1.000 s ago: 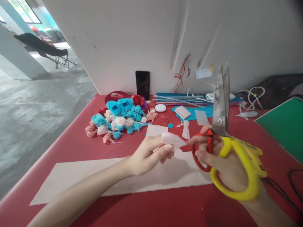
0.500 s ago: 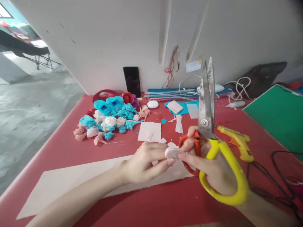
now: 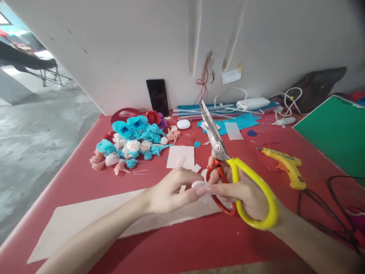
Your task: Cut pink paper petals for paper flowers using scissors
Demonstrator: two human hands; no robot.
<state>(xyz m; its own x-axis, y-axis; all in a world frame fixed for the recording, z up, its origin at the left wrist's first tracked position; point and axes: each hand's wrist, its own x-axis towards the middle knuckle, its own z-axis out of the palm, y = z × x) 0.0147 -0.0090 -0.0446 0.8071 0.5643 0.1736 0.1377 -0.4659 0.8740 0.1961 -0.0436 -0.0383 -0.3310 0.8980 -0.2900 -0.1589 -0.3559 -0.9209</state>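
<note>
My left hand [image 3: 168,194] is closed, its thumb and fingers pinching a small pale pink paper piece [image 3: 199,185]. The thumb and finger of my right hand [image 3: 249,196] meet that same piece from the other side. Scissors [image 3: 217,147] hang in my right hand, with one red and one yellow handle loop. Their blades are together and point up and away. Beneath both hands lies a long pale pink paper strip [image 3: 105,203]. Just beyond is a pale pink paper square [image 3: 182,154]. My fingers hide part of the small piece.
Blue, white, pink and red paper flowers [image 3: 133,139] lie heaped at the left. A phone [image 3: 157,97] leans on the wall near a white oval case [image 3: 183,124]. At the right are a yellow glue gun [image 3: 288,163], black cable and a green board [image 3: 336,140].
The scissors have tilted to the left and sunk lower as my right hand turned. Both hands have shifted slightly left, and the pinched paper piece has turned between the fingers.
</note>
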